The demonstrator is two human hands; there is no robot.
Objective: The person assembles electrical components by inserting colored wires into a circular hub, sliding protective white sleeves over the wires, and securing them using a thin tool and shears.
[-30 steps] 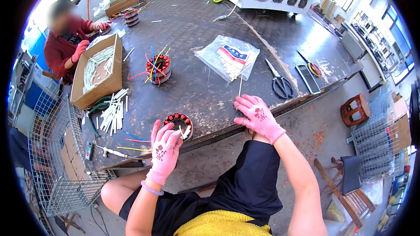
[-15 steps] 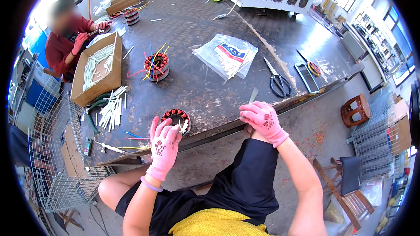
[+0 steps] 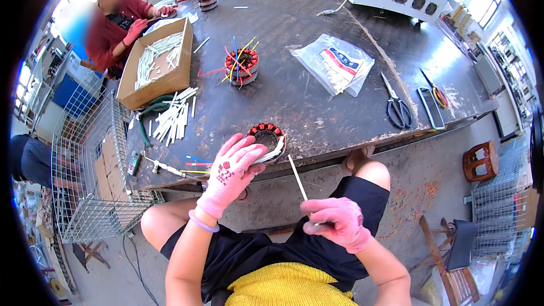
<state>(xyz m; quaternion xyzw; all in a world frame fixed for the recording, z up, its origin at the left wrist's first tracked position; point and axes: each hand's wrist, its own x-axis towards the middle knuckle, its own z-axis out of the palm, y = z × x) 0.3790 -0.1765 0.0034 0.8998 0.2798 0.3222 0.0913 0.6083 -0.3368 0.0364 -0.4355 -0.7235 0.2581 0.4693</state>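
A ring-shaped motor stator (image 3: 266,129) with red-brown windings rests at the table's near edge. My left hand (image 3: 233,171), in a pink glove, closes over its near left side, fingers bent, hiding part of it. White strips (image 3: 276,151) show beside those fingertips, along the stator's near rim. My right hand (image 3: 338,222), also gloved in pink, is off the table edge above my lap. It pinches a thin pale strip (image 3: 298,178), whose free end points up toward the stator; its material cannot be made out.
Behind stands another stator (image 3: 242,73) with coloured leads. At left are a cardboard box (image 3: 153,93) and loose white sticks (image 3: 173,120). Farther right lie a plastic bag (image 3: 309,56), scissors (image 3: 398,110) and a blue-framed object (image 3: 430,110). A co-worker (image 3: 107,34) sits far left.
My right hand has come down and back from the table edge, bringing the thin strip with it. My left hand has closed in on the stator. The whole view has shifted.
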